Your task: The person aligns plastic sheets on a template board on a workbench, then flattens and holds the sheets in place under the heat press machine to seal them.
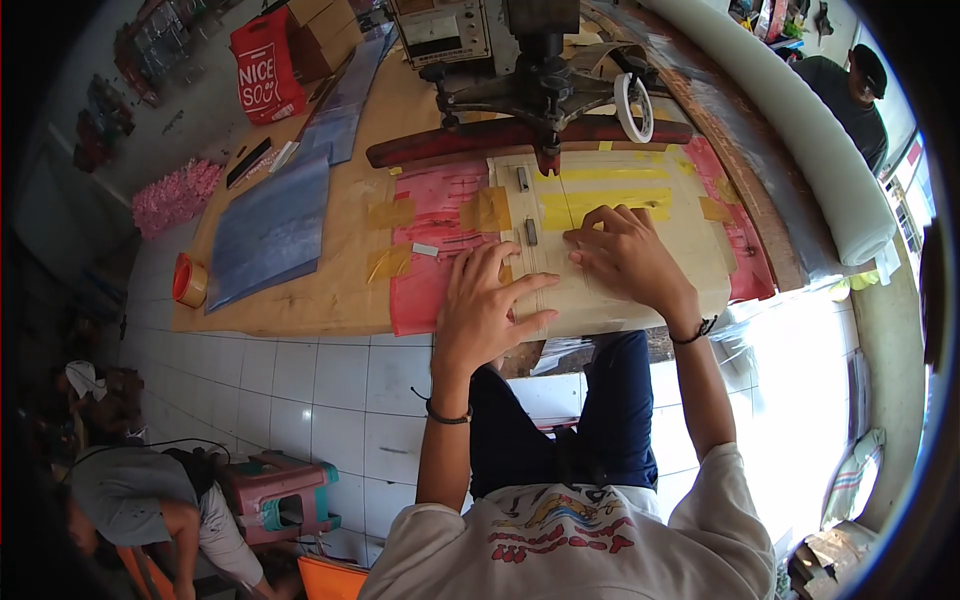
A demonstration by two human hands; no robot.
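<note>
My left hand (490, 305) lies with fingers spread over the near left part of a beige sheet (690, 240) on the workbench. Its fingertips reach toward a small dark metal block (531, 232). On the same sheet, my right hand (632, 252) is bent, thumb and forefinger drawn together near a thin line; anything between them is too small to make out. Yellow strips (610, 207) run across the sheet beyond my fingers, and a second metal block (522, 179) sits farther back. Red sheets (440, 200) flank it, with pieces of brown tape (486, 210) stuck on.
A press with a red-edged bar (450, 146) stands just beyond the sheet, a white tape roll (634, 108) hanging on it. Blue film (270, 230) and a yellow tape roll (189, 279) lie left. A thick white roll (800, 130) borders the right. Another person (150, 500) bends low at left.
</note>
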